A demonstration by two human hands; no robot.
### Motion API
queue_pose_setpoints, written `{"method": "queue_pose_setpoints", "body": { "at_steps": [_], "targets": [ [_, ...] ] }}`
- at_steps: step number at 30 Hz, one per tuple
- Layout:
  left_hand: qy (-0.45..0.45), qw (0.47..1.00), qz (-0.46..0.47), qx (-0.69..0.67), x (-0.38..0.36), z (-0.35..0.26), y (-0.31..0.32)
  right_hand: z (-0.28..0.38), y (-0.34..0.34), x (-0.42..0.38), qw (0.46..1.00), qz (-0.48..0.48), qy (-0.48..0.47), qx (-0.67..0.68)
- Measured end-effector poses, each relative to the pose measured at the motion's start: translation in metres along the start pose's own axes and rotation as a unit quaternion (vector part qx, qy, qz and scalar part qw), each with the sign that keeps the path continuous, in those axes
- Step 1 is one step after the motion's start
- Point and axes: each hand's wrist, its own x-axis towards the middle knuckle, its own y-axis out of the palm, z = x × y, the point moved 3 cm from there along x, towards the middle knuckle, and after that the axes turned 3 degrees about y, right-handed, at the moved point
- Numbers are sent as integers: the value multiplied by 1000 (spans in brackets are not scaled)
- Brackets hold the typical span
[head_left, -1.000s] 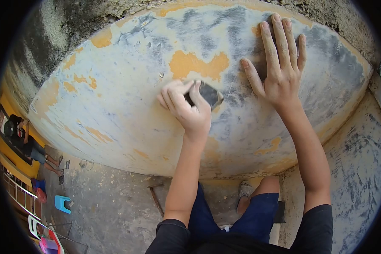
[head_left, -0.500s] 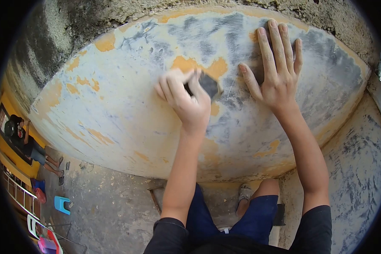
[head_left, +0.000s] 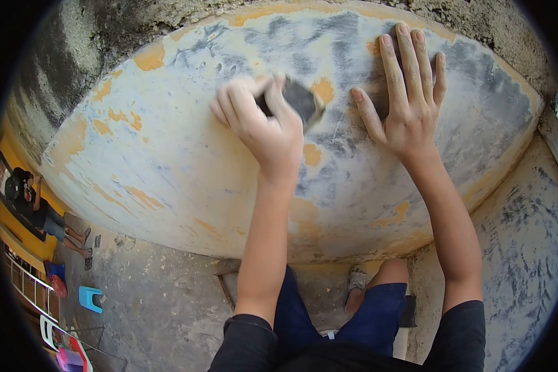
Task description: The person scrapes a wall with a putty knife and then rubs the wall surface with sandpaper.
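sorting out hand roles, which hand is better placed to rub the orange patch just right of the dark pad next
Probably the left hand: it grips the dark pad, beside the orange patch. The right hand lies flat against the wall, holding nothing visible.

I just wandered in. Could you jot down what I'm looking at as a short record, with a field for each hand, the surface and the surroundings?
Left hand: gripping a dark pad at the pale wall; slightly blurred
Right hand: on the same wall, fingers spread, holding nothing visible
Surface: pale, with orange patches and grey smudges
Floor: grey and speckled; a blue stool stands on it
Others: another person, far left of the picture
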Motion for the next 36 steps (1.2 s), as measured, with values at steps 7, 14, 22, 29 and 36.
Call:
{"method": "queue_pose_setpoints", "body": {
  "at_steps": [7, 14, 22, 29, 36],
  "targets": [
    [-2, 1000, -26, -13, -52, 5, -15, 1, -2, 0, 1000, 3, 2, -7],
    [19, 1000, -12, -13, 12, -1, 1, 1, -1, -2, 1000, -5, -1, -3],
    [0, 1000, -22, -16, -53, 1, -16, 0, -2, -1, 1000, 2, 3, -6],
    [47, 998, -32, -26, 26, -2, 7, 0, 0, -1, 1000, -6, 1, -2],
    [-9, 1000, 6, -28, -79, 7, -18, 0, 0, -1, 1000, -5, 2, 0]
  ]
}}
